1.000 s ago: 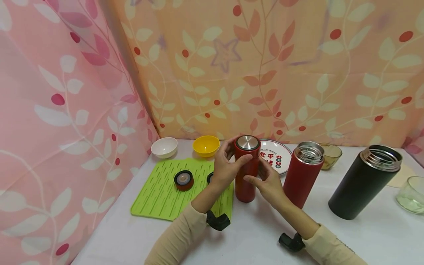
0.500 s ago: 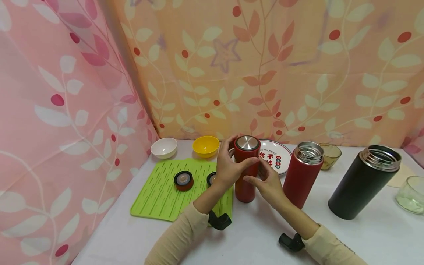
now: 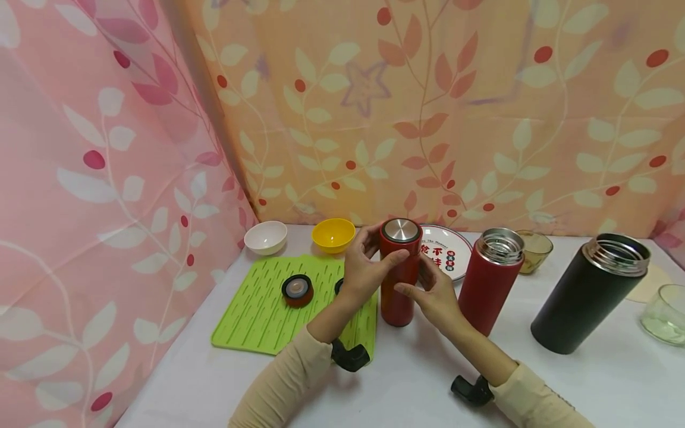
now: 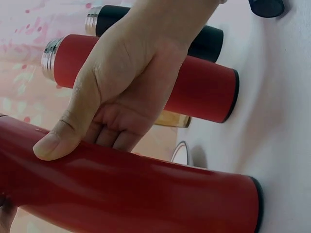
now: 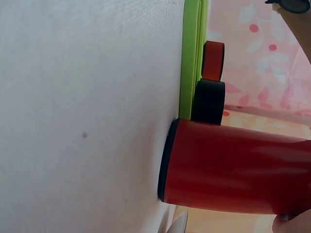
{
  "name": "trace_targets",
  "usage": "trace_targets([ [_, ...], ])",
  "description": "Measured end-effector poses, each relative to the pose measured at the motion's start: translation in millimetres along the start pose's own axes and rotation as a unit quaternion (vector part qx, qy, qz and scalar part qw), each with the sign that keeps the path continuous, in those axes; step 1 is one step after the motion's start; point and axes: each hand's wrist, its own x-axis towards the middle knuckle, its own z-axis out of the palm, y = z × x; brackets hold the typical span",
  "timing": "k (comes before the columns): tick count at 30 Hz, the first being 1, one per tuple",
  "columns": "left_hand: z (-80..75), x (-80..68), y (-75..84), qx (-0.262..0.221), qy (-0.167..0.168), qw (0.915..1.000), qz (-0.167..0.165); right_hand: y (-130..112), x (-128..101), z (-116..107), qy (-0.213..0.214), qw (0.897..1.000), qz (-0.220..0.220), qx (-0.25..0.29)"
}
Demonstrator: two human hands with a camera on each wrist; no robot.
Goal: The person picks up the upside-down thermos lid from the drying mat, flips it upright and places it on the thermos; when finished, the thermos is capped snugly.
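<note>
A closed red thermos bottle (image 3: 396,303) with a silver-topped lid (image 3: 401,230) stands upright on the white table, between both hands. The left hand (image 3: 364,270) grips it around the top, thumb across the front just below the lid. Lower down, the right hand (image 3: 437,297) holds the body from the right side. In the left wrist view the right hand's thumb (image 4: 51,145) lies along the bottle, its other fingers partly hidden behind. The bottle's black base (image 5: 167,162) meets the table in the right wrist view. Most left fingertips are hidden behind the bottle.
On the green mat (image 3: 251,321) lie a red-sided lid (image 3: 297,291) and a black lid (image 5: 209,102). An open red thermos (image 3: 487,297) and an open black thermos (image 3: 583,303) stand right. Bowls (image 3: 333,236), a plate (image 3: 455,249) and glass cups (image 3: 663,315) sit around them.
The left hand twisted rightward around the bottle's top about half a second ago and has since turned back left. The right hand and bottle stay in place.
</note>
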Motion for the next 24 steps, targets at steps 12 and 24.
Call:
trace_targets([
  [12, -1.2, 1.7, -18.6, -0.044, -0.002, 0.9988, -0.020, -1.9, -0.9, 1.0, -0.001, 1.000, 0.020, 0.010],
  [24, -29.9, -2.8, -36.5, -0.049, -0.044, 0.9977, -0.016, -1.2, -0.8, 1.7, 0.008, 1.000, 0.018, 0.011],
])
